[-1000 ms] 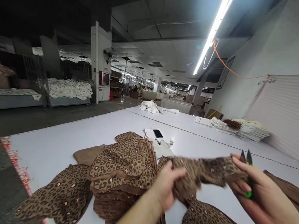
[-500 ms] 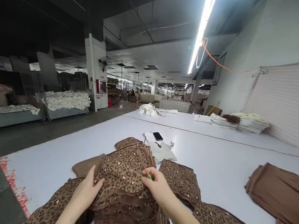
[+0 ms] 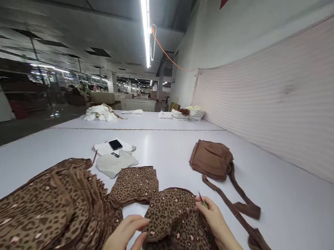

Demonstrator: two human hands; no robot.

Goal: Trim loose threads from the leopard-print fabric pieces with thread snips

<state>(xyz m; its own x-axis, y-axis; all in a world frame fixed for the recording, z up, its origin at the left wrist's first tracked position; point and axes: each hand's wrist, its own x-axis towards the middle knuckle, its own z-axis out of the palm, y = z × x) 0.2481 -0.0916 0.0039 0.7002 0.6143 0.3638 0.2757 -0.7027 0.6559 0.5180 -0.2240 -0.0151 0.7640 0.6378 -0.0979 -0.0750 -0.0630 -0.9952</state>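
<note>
Long white cutting table [image 3: 162,148], ribbed pale wall [image 3: 281,95] alongside, ceiling strip light [image 3: 145,28] overhead.

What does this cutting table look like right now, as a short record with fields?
Surface: wide white table
Left hand: fingertips on the near leopard-print fabric piece
Right hand: on the same piece's right edge, grip closed on small green-handled snips
Left of hands: tall stack of leopard-print fabric pieces
Beyond: smaller leopard-print pile, plain brown folded fabric with trailing straps, black phone on white papers
</note>
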